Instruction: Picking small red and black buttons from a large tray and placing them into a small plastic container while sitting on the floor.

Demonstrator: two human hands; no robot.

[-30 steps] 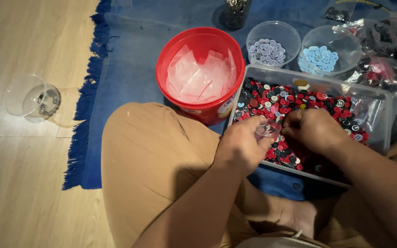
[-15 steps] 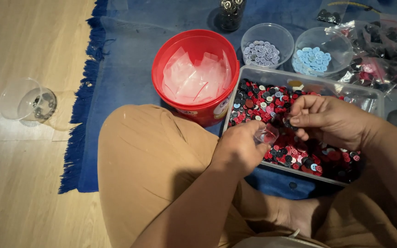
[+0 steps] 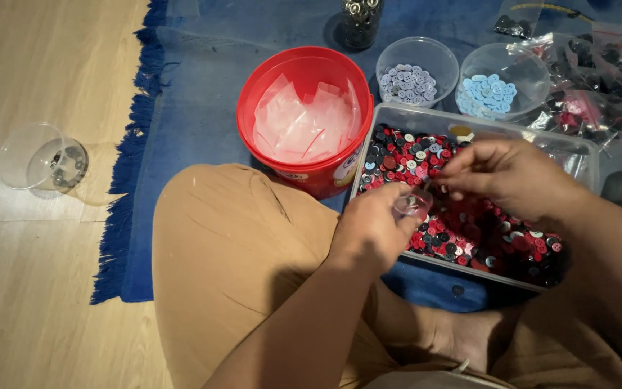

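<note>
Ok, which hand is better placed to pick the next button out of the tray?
Probably the right hand: it hovers directly over the buttons in the clear tray, fingertips pinched and pointing down. The left hand is occupied, holding a small clear bag at the tray's near edge.

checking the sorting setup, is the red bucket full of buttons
No, the red bucket holds only small clear plastic bags, while the mixed buttons lie in the clear tray beside it.
</note>
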